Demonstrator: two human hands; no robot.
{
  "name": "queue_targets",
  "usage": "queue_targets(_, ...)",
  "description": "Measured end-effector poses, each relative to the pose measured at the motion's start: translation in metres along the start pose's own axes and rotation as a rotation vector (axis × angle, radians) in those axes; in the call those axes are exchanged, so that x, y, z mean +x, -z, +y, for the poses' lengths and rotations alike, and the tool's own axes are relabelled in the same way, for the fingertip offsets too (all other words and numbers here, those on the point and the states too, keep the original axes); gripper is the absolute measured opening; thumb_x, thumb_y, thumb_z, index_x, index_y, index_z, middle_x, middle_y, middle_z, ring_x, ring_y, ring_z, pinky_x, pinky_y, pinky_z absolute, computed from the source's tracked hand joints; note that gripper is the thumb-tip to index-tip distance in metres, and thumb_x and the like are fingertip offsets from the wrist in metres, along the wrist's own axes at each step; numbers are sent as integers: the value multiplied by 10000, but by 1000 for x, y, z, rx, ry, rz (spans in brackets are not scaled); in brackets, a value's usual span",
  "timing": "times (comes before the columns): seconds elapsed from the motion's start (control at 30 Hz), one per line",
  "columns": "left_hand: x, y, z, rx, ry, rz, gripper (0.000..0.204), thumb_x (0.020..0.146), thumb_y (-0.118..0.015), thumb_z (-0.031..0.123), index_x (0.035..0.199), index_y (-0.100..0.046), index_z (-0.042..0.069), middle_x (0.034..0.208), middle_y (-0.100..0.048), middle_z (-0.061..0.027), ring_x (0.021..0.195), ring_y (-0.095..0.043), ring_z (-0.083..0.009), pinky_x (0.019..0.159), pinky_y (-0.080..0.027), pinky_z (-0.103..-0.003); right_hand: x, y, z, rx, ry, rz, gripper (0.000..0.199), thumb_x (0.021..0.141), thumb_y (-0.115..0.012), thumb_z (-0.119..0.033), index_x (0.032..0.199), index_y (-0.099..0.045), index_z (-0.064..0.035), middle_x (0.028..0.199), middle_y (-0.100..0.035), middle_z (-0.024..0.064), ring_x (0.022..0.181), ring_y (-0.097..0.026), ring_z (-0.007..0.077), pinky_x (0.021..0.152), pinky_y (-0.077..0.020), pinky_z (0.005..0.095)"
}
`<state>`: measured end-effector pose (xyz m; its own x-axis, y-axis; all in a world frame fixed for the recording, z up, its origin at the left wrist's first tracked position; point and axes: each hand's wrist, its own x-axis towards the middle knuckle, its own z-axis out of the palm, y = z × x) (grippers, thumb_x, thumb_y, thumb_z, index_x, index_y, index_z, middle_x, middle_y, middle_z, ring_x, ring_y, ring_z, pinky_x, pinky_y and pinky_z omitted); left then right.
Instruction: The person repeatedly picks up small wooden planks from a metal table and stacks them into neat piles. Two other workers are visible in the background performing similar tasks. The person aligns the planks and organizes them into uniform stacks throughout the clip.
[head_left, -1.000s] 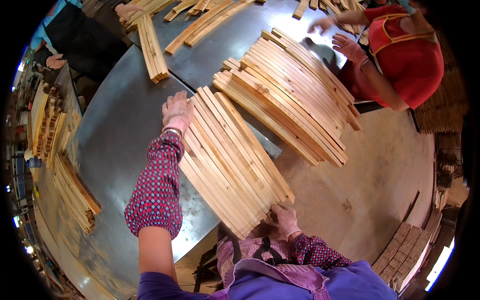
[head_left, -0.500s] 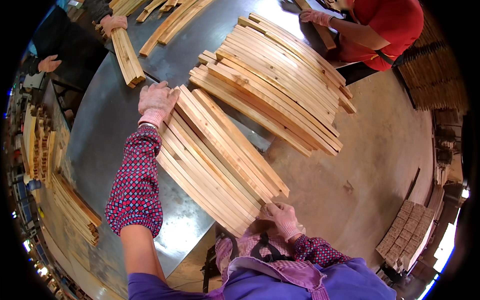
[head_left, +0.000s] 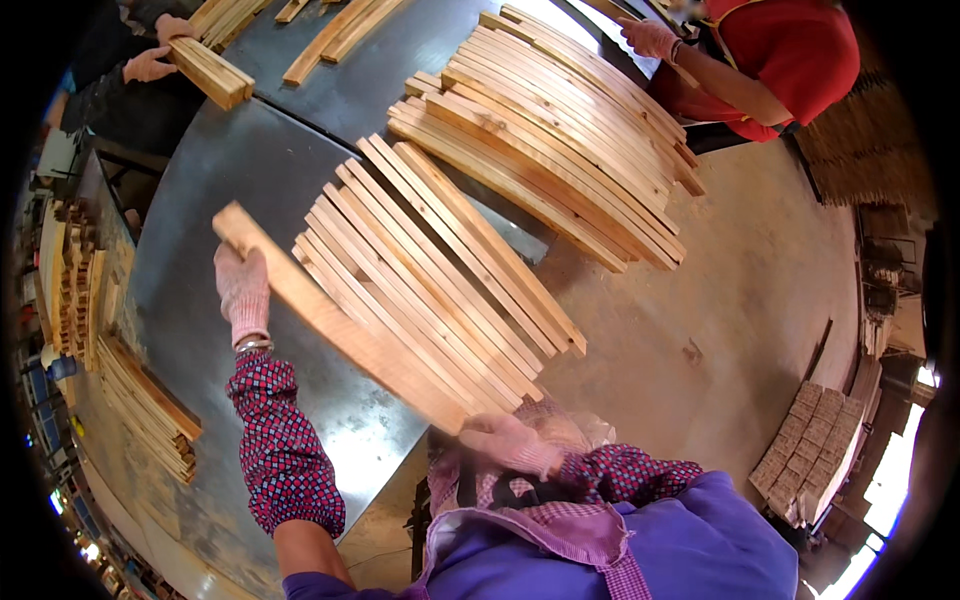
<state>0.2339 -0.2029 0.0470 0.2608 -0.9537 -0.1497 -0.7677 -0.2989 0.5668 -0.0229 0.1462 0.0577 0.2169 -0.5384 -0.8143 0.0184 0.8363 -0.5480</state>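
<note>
A wooden strip (head_left: 335, 318) is held between my two hands, tilted at the left edge of a row of similar strips (head_left: 415, 270) lying side by side on the metal table. My left hand (head_left: 242, 285), in a pink glove, grips the strip close to its far end. At the near end my right hand (head_left: 510, 441), gloved too, is closed on it, with some fingers hidden. The row beside it is slightly fanned, with a dark gap between some strips.
A larger stack of strips (head_left: 550, 140) lies beyond mine. A person in red (head_left: 775, 70) stands far right; at far left, another person's hands (head_left: 150, 65) hold short strips. The metal table (head_left: 200, 250) ends near me; bundled wood (head_left: 810, 450) sits at right.
My left hand has moved left and nearer, and my right hand left, with one strip now apart from the row. The person at left has drawn their strips back; the one in red moved a hand.
</note>
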Motion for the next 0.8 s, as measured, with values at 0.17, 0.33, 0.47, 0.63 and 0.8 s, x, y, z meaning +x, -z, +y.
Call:
queue_targets(0.17,-6,16,-127,302,191,-50,377,868,-552,170,1190,-565,-26,1057,-690,-216,981,-669,-374,868,-501,-448,-6,1,26,-226,61,328,434,924,-620,-401,1210,-663,-77,1130,-693,185,1078,-660,303,940,-505,366)
queue_targets(0.33,-29,-4,-200,75,211,6,394,877,-575,192,1203,-554,-30,1164,-641,-236,1054,-629,-417,938,-487,-464,-2,48,60,-710,91,933,642,857,-664,-451,1273,-585,31,1246,-625,251,1190,-581,388,1028,-445,418)
queue_targets(0.47,-46,-22,-123,619,263,142,539,883,-609,299,1332,-477,31,1352,-488,-198,1320,-439,-384,1085,-401,-488,16,77,81,-121,6,608,649,840,-707,-347,1290,-557,96,1194,-655,212,1088,-630,286,964,-482,349)
queue_targets(0.63,-37,-47,-77,242,-196,-155,737,927,-576,375,1475,-332,-54,1505,-383,-255,1428,-320,-392,1203,-238,-414,9,90,73,96,-10,322,550,827,-750,-237,1244,-603,90,1115,-691,142,988,-645,186,907,-497,298)
queue_targets(0.8,-147,-101,-22,-689,-51,-524,711,986,-538,317,1526,-215,-14,1510,-336,-214,1390,-350,-327,1195,-276,-426,-37,83,49,48,43,399,573,792,-797,-248,1226,-615,80,1109,-700,142,984,-644,164,899,-502,297)
